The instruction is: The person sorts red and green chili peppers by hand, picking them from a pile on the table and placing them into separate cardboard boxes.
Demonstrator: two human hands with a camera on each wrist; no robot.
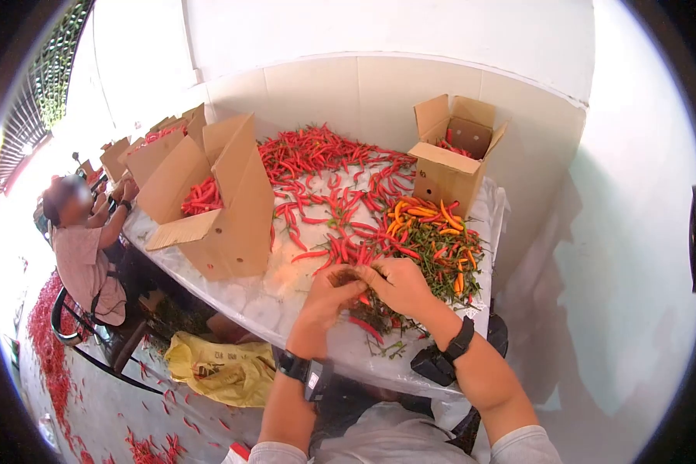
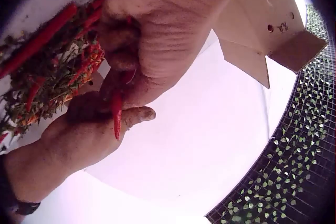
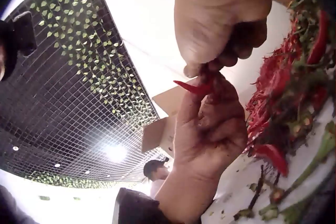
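Close together over the near edge of the table [image 1: 263, 309], both hands work on a red chili pepper [image 2: 117, 116]. My left hand [image 1: 329, 298] holds it in curled fingers, its pointed end sticking out in the left wrist view. The right hand [image 1: 402, 288] meets it from the other side, thumb and fingers pinching at the pepper, whose upper end the fingers hide. Beside and beneath the hands lies a heap of green stems [image 1: 433, 267] mixed with red and orange chilies [image 1: 421, 209]. Dark smudges show on the fingers [image 3: 220, 103] of the left hand.
A large open carton [image 1: 240, 209] of red chilies stands left, a smaller carton [image 1: 448, 174] at the back right. A pile of red chilies [image 1: 325, 151] spreads along the wall. Left, a person [image 1: 89, 255] sits by more cartons. A yellow sack [image 1: 220, 370] lies below the table.
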